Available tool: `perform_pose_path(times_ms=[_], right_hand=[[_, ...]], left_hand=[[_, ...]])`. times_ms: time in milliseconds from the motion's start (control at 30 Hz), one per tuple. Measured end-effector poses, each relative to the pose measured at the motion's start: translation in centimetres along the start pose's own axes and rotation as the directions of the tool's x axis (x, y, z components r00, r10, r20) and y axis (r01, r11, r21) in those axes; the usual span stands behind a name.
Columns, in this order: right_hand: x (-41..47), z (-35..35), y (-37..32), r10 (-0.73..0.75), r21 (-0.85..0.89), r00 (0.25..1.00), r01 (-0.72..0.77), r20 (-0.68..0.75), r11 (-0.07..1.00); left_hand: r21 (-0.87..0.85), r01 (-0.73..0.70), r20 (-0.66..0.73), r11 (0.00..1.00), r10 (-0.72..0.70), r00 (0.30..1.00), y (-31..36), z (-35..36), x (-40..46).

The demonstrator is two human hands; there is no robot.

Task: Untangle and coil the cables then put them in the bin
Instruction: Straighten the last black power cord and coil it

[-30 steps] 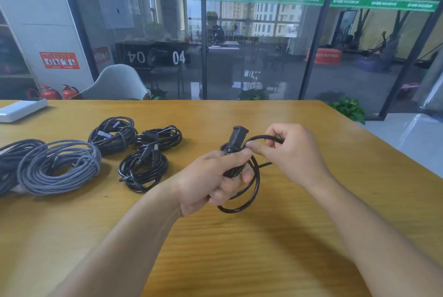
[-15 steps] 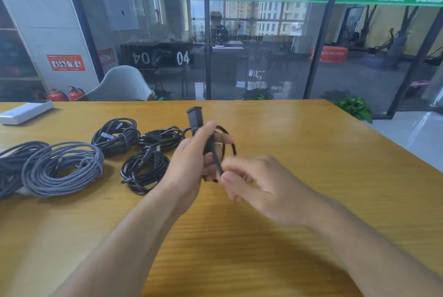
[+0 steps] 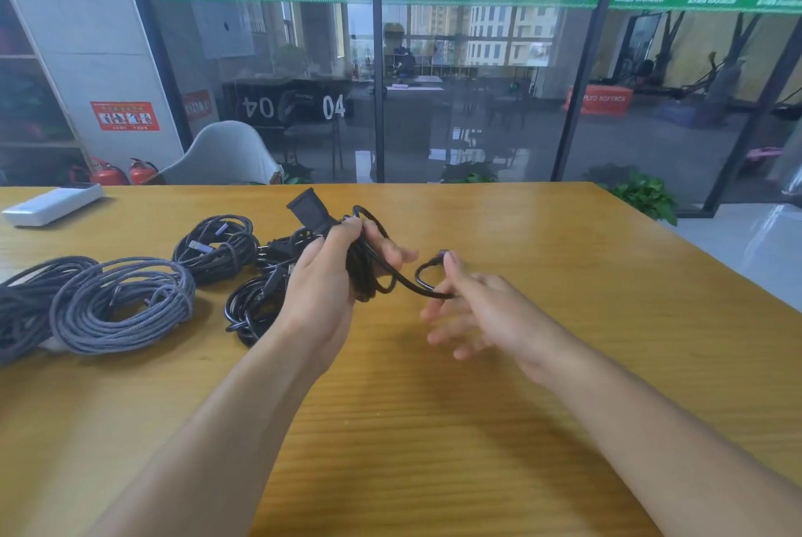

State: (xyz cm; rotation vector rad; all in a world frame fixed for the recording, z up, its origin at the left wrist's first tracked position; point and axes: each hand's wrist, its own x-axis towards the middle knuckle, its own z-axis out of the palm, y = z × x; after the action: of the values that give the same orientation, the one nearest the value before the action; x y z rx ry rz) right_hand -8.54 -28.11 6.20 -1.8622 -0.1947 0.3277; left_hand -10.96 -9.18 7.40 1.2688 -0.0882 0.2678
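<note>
My left hand (image 3: 330, 280) grips a coiled black power cable (image 3: 369, 272) above the table, its chunky plug (image 3: 309, 209) sticking up past my thumb. A loose loop of that cable (image 3: 423, 276) runs right to my right hand (image 3: 473, 311), which pinches it between thumb and forefinger; the other fingers are spread and blurred. Several coiled cables lie on the table to the left: two large grey braided coils (image 3: 126, 304), a dark coil with USB plugs (image 3: 217, 246) and black coils (image 3: 251, 306) partly hidden behind my left hand. No bin is in view.
The wooden table (image 3: 520, 428) stretches right and toward me. A white flat device (image 3: 52, 204) lies at the far left edge. Beyond the far edge stand a grey chair (image 3: 225, 159) and a glass wall.
My left hand has carried the coil slightly up and left and keeps hold of it. My right hand let go, swung below, and now pinches a loose loop to the right of the coil.
</note>
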Motion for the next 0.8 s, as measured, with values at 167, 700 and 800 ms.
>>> perform_pose_path(times_ms=[167, 700, 800], right_hand=[[1.2, 0.4, 0.5, -0.005, 0.441, 0.981, 0.092, -0.196, 0.893], [1.1, -3.0, -1.2, 0.129, 0.848, 0.983, 0.044, -0.132, 0.529], [1.1, -2.8, -1.1, 0.155, 0.806, 0.954, 0.123, -0.257, 0.578]], left_hand=[[0.013, 0.095, 0.168, 0.995, -0.095, 0.981, -0.4, 1.7, -1.0], [0.047, 0.156, 0.233, 0.987, -0.162, 0.959, 0.1, 1.7, -1.8], [0.048, 0.150, 0.234, 0.987, -0.157, 0.959, 0.0, 1.7, -1.8]])
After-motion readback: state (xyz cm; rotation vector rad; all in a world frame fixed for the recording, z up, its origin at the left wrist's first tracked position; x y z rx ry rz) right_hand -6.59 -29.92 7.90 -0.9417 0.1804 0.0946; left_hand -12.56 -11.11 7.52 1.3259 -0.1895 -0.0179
